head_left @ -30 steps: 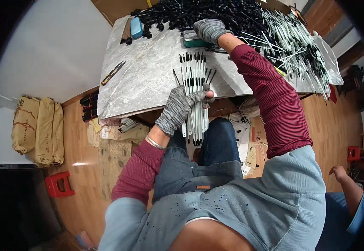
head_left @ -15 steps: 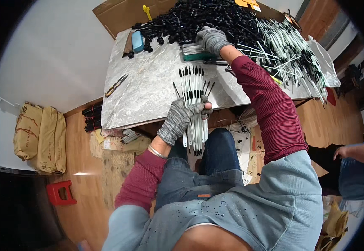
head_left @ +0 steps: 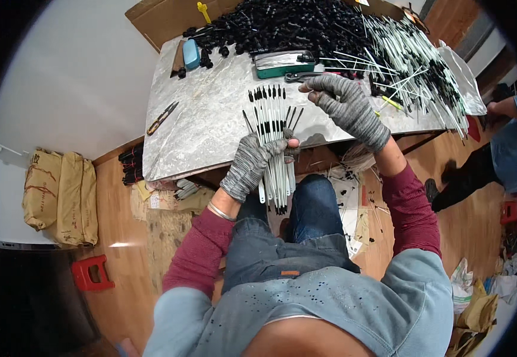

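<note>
My left hand (head_left: 252, 163), in a grey knitted glove with bare fingertips, is closed around a fanned bundle of thin white rods (head_left: 275, 177) with black tips and black middle bands. The bundle stands over my lap at the table's near edge. A few dark thin tips splay out at its sides. My right hand (head_left: 350, 110), gloved the same way, hangs over the table right of the bundle, thumb and forefinger pinched together. Whatever is in the pinch is too small to make out. Just beyond it lie dark-handled pliers (head_left: 303, 77) and a green tray (head_left: 279, 72) holding thin pale pieces.
A large heap of small black parts (head_left: 288, 30) covers the table's far side. Loose white rods (head_left: 413, 71) pile at the right. Left on the grey marbled table (head_left: 205, 119) lie a cutter (head_left: 162, 118) and a blue case (head_left: 191, 55). Another person (head_left: 508, 149) stands at the right.
My right hand has drawn back from the tray and black heap toward the bundle, fingers now pinched. My left hand keeps its hold. The person at the right has shifted.
</note>
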Tool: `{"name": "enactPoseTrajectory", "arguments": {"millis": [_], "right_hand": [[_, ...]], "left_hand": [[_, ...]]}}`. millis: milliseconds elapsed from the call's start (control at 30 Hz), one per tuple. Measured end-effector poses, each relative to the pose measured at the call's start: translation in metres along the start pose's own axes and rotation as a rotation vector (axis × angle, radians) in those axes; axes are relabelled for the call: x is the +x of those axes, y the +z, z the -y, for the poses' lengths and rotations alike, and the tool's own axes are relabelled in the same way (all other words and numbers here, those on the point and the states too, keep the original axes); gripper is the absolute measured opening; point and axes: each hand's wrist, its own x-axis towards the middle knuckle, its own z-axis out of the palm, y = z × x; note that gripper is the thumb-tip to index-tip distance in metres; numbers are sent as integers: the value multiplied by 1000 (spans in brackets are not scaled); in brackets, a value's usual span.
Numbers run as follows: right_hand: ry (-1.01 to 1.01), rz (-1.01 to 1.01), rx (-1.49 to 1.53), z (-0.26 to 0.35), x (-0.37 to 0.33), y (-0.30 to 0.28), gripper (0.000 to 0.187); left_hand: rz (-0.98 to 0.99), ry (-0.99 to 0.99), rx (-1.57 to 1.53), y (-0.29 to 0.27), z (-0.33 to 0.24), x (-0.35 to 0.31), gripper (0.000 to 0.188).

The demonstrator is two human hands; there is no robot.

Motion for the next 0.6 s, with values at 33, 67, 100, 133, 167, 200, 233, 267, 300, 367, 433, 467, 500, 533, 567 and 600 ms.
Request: {"name": "enactPoseTrajectory", "arguments": {"millis": [33, 67, 100, 133, 167, 200, 233, 267, 300, 367, 433, 467, 500, 533, 567, 600], "right_hand": [[-30, -24, 1, 1, -3, 0, 18], [-30, -28, 6, 1, -4, 0, 18], [-58, -23, -17, 1, -4, 1, 18], [-87, -19, -41, 0, -2, 1, 19], [-117, -16, -66, -1, -1, 2, 19], [-119, -20, -64, -1, 1, 3, 19], [-102, -15, -57, -2, 2, 4, 19], [-86, -9, -50, -2, 3, 5, 19], [-70, -3, -43, -2, 4, 6, 20], [-66, 0, -62, -1, 4, 6, 20], [-55, 7, -102, 0, 5, 5, 20], [-55, 6, -102, 1, 5, 4, 20], [-62, 17, -104, 1, 6, 4, 20], [-70, 29, -105, 1, 6, 3, 20], [-79, 43, -106, 1, 7, 3, 20], [-81, 45, -107, 1, 8, 2, 20]], "left_hand": [[-7, -2, 0, 1, -1, 0, 26], [-34, 79, 2, 2, -1, -1, 26], [-15, -7, 4, 3, -1, -1, 25], [-13, -4, 16, 4, -2, -1, 25], [-9, 2, 28, 5, -2, -1, 25], [-38, 89, 36, 6, -2, 0, 25], [-7, 11, 43, 6, -3, 0, 25], [-19, 7, 48, 7, -3, -1, 25], [-31, 4, 52, 7, -3, -1, 25], [-41, 0, 59, 8, -4, -2, 25], [-35, 0, 79, 8, -5, -2, 26], [-48, 85, 92, 8, -5, -2, 26], [-30, 0, 88, 8, -5, -2, 26], [-30, -6, 88, 8, -5, -2, 26], [-31, -11, 86, 7, -6, -2, 26], [-47, 73, 97, 7, -6, -2, 26]]}}
